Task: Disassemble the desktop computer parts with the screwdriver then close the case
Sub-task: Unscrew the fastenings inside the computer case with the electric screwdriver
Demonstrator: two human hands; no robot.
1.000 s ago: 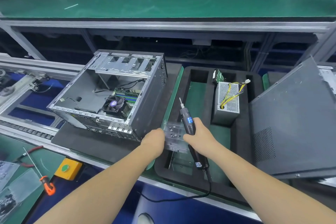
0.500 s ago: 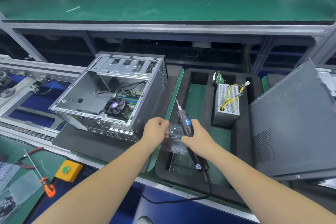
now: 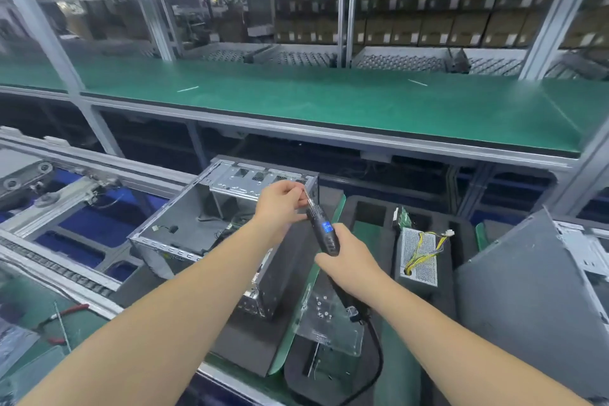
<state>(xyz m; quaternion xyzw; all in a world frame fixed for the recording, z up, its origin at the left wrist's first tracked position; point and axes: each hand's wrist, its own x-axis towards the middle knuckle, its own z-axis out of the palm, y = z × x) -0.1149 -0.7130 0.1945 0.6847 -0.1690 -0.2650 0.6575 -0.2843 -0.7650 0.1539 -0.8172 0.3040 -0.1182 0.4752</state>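
My right hand (image 3: 349, 260) has a full grip round the electric screwdriver (image 3: 324, 231), its corded tail trailing toward six o'clock. My left hand (image 3: 280, 201) pinches at the bit tip (image 3: 308, 196), at eleven o'clock from the handle; whether a screw is there I cannot tell. The open case (image 3: 204, 224), at nine o'clock, looks stiff, sharp-edged sheet metal, best held by its frame rails.
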